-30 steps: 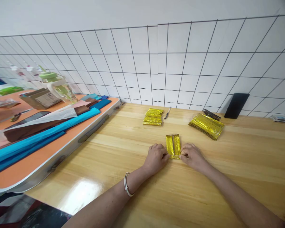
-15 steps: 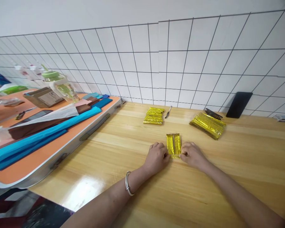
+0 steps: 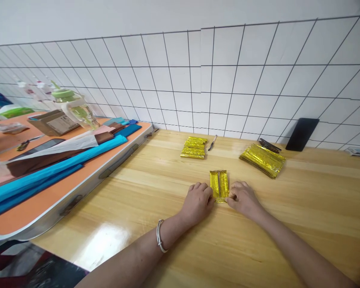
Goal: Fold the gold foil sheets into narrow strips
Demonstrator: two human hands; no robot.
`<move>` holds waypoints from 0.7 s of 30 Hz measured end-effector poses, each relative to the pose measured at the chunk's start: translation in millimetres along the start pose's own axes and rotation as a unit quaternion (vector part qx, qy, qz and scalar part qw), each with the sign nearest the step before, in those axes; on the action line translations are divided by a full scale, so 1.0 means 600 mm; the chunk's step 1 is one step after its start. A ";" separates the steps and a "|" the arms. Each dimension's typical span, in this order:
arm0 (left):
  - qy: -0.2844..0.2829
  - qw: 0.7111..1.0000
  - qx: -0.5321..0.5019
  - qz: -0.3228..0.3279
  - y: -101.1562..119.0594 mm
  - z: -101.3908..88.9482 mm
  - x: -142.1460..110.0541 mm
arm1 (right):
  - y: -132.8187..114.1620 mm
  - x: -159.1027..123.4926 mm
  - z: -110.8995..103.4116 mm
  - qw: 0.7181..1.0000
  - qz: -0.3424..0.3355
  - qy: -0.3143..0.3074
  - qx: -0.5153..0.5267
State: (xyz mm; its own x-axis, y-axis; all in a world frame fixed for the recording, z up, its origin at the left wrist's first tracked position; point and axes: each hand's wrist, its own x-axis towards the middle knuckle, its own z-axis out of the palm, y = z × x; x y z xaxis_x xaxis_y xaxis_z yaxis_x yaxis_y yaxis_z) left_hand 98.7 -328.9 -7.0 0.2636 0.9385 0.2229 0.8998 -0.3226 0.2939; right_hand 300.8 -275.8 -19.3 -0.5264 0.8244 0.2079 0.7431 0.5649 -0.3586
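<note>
A small sheet of gold foil paper (image 3: 223, 184) lies on the wooden table, both its sides folded inward so that a narrow gap runs down the middle. My left hand (image 3: 199, 200) has curled fingers on its lower left corner. At the lower right corner, my right hand (image 3: 241, 197) pinches the near edge. Beyond them lies a group of narrow folded gold foil strips (image 3: 193, 147). To the right sits a thicker stack of gold foil sheets (image 3: 263, 160), with a black stapler (image 3: 270, 145) behind it.
A pen (image 3: 213, 143) lies beside the folded strips. A black phone (image 3: 302, 134) leans against the tiled wall. On the left, an orange-topped table (image 3: 114, 160) carries blue crepe paper (image 3: 63, 168), a cardboard box (image 3: 55, 123) and a bottle (image 3: 78, 108).
Both hands keep their hold on the foil's near corners, with hardly any movement. The whole view has shifted very slightly.
</note>
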 end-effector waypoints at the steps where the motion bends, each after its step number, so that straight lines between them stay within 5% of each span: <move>1: -0.002 1.000 0.005 0.007 0.002 -0.003 -0.001 | 0.001 -0.001 0.000 1.000 0.003 0.004 0.000; 11: -0.074 0.978 0.007 0.195 0.007 -0.015 -0.001 | 0.007 -0.005 0.000 0.999 0.022 0.025 -0.001; 21: -0.100 0.965 0.110 0.214 0.033 -0.011 -0.025 | 0.014 -0.008 -0.002 1.000 0.020 0.009 0.012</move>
State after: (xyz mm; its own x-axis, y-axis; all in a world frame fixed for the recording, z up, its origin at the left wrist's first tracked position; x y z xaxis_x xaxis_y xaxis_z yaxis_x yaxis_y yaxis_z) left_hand 110.4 -350.2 1.8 0.6696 0.7373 0.0898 0.7400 -0.6726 0.0047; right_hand 310.2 -274.9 -22.6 -0.4894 0.8465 0.2097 0.7530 0.5314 -0.3881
